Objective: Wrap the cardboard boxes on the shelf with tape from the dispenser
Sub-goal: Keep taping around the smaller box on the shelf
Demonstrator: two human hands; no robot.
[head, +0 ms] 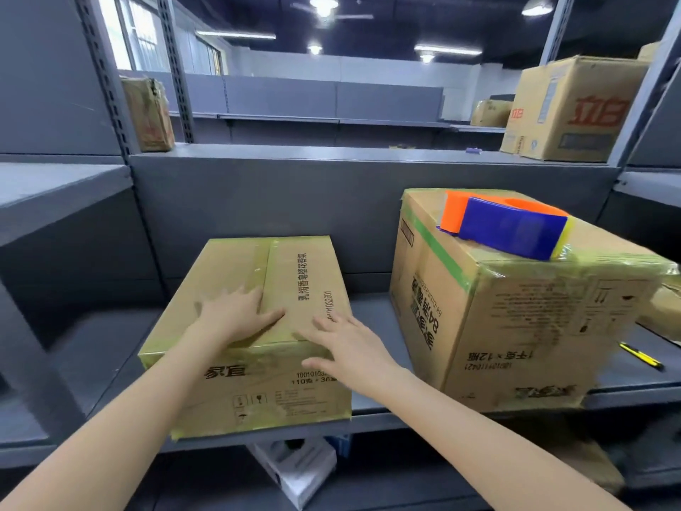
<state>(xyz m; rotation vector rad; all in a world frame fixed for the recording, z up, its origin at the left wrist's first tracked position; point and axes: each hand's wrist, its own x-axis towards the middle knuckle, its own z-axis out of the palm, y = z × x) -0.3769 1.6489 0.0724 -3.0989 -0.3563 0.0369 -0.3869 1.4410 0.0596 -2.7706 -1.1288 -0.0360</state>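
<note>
Bright ceiling lamps (322,1) overhead; edges bowed, slight blur

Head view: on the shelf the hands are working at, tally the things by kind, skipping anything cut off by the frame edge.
Cardboard boxes: 2
Tape dispenser: 1
Yellow utility knife: 1
Total: 4

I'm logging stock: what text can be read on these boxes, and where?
"110克 × 36": front of left box.
"1千克 × 12瓶", upside down: front of right box.
"立白", red: top-shelf box.
Other print and codes: too blurred or covered to read.
</note>
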